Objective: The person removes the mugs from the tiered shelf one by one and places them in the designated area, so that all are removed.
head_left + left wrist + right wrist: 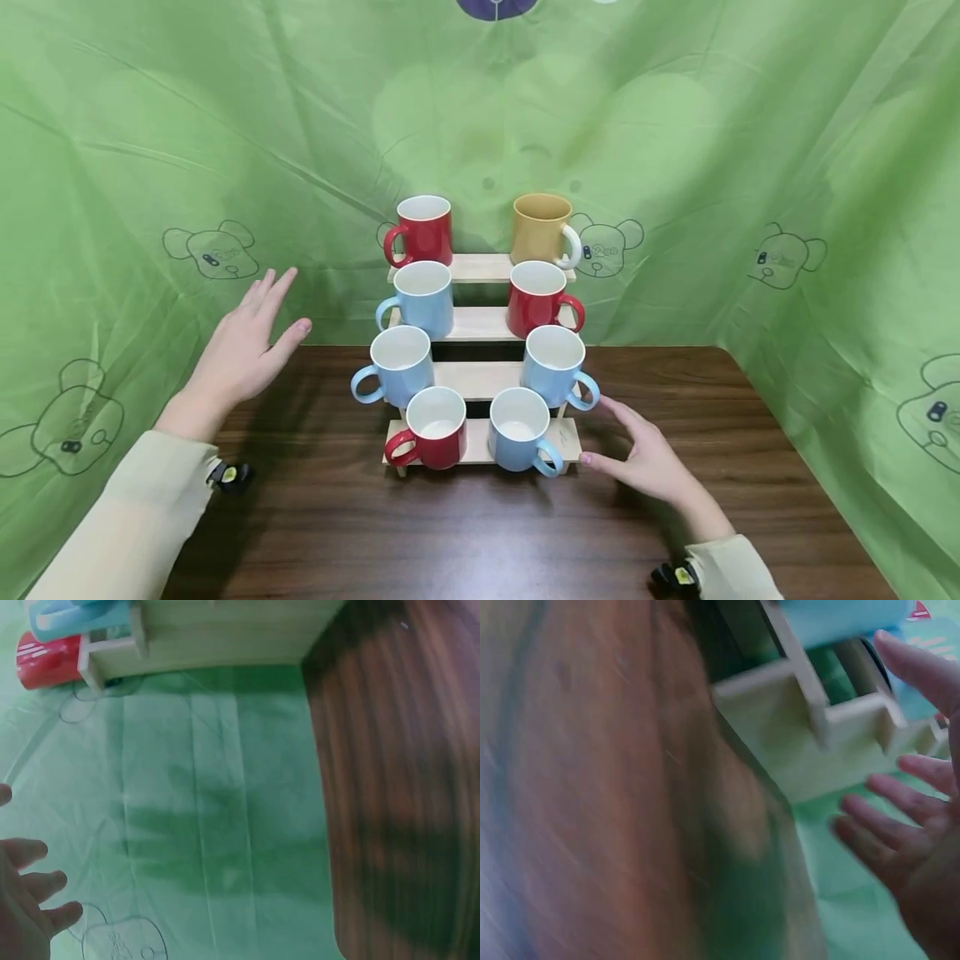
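Note:
A tiered wooden rack (480, 379) carries mugs in two columns. On its left side, top to bottom, are a red mug (431, 237), a light blue mug (431, 304), another light blue mug (408, 371) and a red mug (442, 442). The right column has a tan mug with a white handle (536, 233), a red mug (532, 304), a light blue mug (551, 371) and a light blue mug (513, 437). My left hand (243, 350) is raised left of the rack, fingers extended, holding nothing. Beside the rack's lower right, my right hand (656, 458) has spread fingers and holds nothing.
The rack stands on a dark brown wooden table (315, 517). A green curtain (315, 125) with bear drawings hangs behind the table and along both sides. Each sleeve has a small black device at the wrist.

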`<state>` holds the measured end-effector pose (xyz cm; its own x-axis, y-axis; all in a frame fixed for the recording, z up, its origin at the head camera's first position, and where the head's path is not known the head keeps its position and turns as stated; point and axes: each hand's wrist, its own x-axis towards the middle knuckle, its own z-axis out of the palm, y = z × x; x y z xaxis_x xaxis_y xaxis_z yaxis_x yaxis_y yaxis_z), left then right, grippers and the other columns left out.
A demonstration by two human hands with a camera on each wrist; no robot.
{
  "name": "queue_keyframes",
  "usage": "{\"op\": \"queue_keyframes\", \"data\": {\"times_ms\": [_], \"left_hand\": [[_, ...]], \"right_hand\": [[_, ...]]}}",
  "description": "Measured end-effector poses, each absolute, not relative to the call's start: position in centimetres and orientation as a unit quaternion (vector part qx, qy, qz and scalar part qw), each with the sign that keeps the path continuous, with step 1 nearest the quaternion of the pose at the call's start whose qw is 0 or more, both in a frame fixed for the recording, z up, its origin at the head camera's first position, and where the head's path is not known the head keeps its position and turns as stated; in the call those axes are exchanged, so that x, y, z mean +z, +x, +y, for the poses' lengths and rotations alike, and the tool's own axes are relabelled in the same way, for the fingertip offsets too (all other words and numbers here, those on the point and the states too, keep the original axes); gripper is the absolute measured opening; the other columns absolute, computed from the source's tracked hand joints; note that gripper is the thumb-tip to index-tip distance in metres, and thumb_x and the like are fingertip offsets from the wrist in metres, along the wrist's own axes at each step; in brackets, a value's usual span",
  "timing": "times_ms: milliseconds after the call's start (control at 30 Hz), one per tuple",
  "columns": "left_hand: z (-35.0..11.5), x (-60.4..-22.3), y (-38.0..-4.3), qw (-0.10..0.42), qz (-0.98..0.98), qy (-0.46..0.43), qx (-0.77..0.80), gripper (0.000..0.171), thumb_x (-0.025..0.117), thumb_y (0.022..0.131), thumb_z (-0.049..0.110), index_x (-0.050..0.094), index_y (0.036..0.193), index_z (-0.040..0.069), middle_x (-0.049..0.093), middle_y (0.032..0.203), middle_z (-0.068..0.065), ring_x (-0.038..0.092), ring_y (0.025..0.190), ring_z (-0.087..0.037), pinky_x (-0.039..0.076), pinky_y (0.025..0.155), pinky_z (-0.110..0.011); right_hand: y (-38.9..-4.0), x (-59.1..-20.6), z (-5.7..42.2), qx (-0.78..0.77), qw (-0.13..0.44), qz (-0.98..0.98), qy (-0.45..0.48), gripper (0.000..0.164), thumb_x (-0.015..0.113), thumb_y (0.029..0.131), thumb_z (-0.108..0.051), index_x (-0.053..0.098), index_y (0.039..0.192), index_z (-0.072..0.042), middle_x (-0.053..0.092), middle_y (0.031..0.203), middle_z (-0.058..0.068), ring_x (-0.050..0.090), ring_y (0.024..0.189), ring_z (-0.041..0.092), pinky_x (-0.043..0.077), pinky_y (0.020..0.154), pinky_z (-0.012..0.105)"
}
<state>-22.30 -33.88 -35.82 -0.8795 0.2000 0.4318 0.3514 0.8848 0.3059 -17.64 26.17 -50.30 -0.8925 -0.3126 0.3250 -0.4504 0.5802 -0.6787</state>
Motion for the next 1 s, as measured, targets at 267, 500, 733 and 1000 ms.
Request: {"op": "queue_keyframes", "data": {"times_ms": [267, 500, 733, 1000], "left_hand": [[-32.3, -34.2, -24.7, 0.268, -0.914, -0.142, -0.271, 0.063, 0.049, 0.114, 0.039, 0.036, 0.172, 0.02, 0.041, 0.171, -0.021, 0.045, 0.148, -0.054, 0.032, 0.118, -0.077], [-30.7, -32.7, -25.9, 0.229, -0.896, -0.1, -0.366, 0.07, 0.051, 0.114, 0.048, 0.027, 0.174, 0.022, 0.045, 0.168, -0.022, 0.055, 0.14, -0.054, 0.044, 0.111, -0.074], [-28.9, -31.8, -27.6, 0.175, -0.882, -0.082, -0.429, 0.071, 0.045, 0.115, 0.052, 0.023, 0.175, 0.021, 0.046, 0.168, -0.018, 0.052, 0.145, -0.05, 0.045, 0.114, -0.07], [-28.1, -31.1, -29.1, 0.153, -0.85, -0.11, -0.493, 0.071, 0.054, 0.115, 0.042, 0.024, 0.174, 0.017, 0.05, 0.165, -0.022, 0.063, 0.127, -0.026, 0.055, 0.091, -0.024]], "right_hand": [[-17.1, -52.2, 24.4, 0.427, 0.099, -0.878, 0.193, 0.089, 0.102, 0.078, -0.035, 0.06, 0.154, -0.013, 0.071, 0.143, 0.009, 0.066, 0.132, 0.036, 0.056, 0.107, 0.057], [-17.3, -53.6, 24.0, 0.494, 0.01, -0.828, 0.266, 0.086, 0.091, 0.093, -0.018, 0.044, 0.162, 0.001, 0.063, 0.15, 0.02, 0.073, 0.121, 0.032, 0.062, 0.101, 0.046], [-17.7, -55.2, 24.4, 0.555, -0.032, -0.796, 0.238, 0.075, 0.081, 0.099, -0.007, 0.042, 0.162, 0.005, 0.067, 0.142, 0.026, 0.074, 0.113, 0.02, 0.061, 0.095, 0.027], [-18.6, -55.3, 24.3, 0.587, -0.062, -0.78, 0.206, 0.075, 0.085, 0.096, -0.007, 0.049, 0.16, 0.001, 0.067, 0.144, 0.022, 0.071, 0.115, 0.017, 0.06, 0.095, 0.027]]}}
